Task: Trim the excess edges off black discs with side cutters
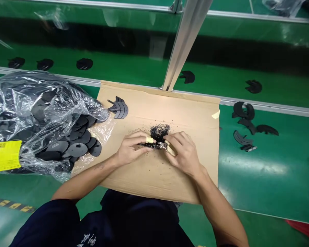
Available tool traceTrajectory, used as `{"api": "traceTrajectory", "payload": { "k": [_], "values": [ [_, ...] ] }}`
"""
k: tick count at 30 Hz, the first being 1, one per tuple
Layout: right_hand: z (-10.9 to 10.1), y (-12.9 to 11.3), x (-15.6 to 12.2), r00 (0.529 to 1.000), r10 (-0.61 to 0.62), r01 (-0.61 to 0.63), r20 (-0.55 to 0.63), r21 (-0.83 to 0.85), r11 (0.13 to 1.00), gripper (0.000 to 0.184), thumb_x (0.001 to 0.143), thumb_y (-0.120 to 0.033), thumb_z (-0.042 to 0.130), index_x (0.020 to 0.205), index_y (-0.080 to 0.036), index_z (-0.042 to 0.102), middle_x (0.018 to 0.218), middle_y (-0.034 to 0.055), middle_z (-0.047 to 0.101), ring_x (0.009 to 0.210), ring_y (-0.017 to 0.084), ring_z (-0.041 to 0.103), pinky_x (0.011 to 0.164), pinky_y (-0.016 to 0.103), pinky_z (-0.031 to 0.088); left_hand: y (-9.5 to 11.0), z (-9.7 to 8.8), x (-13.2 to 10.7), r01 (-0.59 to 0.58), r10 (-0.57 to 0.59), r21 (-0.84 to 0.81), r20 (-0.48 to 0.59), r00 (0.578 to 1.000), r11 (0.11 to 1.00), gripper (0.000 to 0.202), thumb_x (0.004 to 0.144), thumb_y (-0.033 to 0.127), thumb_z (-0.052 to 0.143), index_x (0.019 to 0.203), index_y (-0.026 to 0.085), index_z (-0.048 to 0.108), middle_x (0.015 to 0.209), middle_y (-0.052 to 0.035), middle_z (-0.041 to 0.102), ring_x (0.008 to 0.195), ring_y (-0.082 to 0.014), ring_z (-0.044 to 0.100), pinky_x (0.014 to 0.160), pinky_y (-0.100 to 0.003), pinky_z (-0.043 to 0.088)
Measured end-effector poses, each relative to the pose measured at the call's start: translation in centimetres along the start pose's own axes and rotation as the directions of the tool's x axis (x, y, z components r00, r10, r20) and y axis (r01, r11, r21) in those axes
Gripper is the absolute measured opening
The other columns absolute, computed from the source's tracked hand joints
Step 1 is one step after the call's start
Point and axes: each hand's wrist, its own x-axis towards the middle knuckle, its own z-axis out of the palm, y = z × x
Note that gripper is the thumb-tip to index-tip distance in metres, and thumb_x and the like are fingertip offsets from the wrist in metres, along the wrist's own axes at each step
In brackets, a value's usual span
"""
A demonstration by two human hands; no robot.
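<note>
- The thin flat black plastic part (150, 145) is pinched low over the middle of the brown cardboard sheet (195, 113). The left hand (130, 149) is closed on it from the left side.
- The right hand (184, 152) is closed around a small pale-handled tool (170, 148) with a metallic tip, which is pressed against the part. What kind of tool it is cannot be told.
- The tip is worked just beside the fingers of the left hand, so a slip could drive it into them. Only one digit is wrapped in a yellow finger cover (149, 140).
- The part is held by its edge alone. Under too much pressure it could be bent, gouged or flicked out of the grip.
- The heap of fine black shavings (159, 131) lies just beyond the hands. It could be scattered over the green worktop (260, 178) by a brush of a knuckle.
- Round black discs (79, 145) are spilling from the clear plastic bag (28, 103) onto the cardboard edge. They could be mixed up with the small fanned stack of black pieces (119, 108) nearby.
</note>
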Motion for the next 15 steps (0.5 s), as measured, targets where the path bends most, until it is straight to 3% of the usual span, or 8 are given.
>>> {"api": "traceTrajectory", "payload": {
  "k": [9,15],
  "values": [
    [0.13,-0.17,-0.12,0.999,-0.028,0.028,-0.016,-0.021,0.999,0.024,0.095,-0.023,0.057,0.115,-0.017,0.066,0.096,0.009,0.073,0.081,0.021,0.057,0.07,0.035,0.041,0.01,-0.11,-0.12,-0.03,0.026,0.066,0.064,0.998,0.997,0.018,0.09,0.026,0.075,0.106,0.018,0.075,0.092,-0.0075,0.074,0.085,-0.0169,0.066,0.076,-0.032,0.055],
    [0.09,-0.34,-0.13,0.999,-0.039,0.039,-0.027,-0.027,0.999,0.023,0.097,-0.022,0.055,0.114,-0.015,0.069,0.09,0.008,0.073,0.073,0.019,0.056,0.068,0.033,0.044,0.02,-0.09,-0.09,-0.049,0.044,0.081,0.064,0.997,0.995,0.017,0.09,0.027,0.075,0.105,0.018,0.075,0.091,-0.0067,0.074,0.083,-0.016,0.066,0.074,-0.031,0.054]
  ]
}}
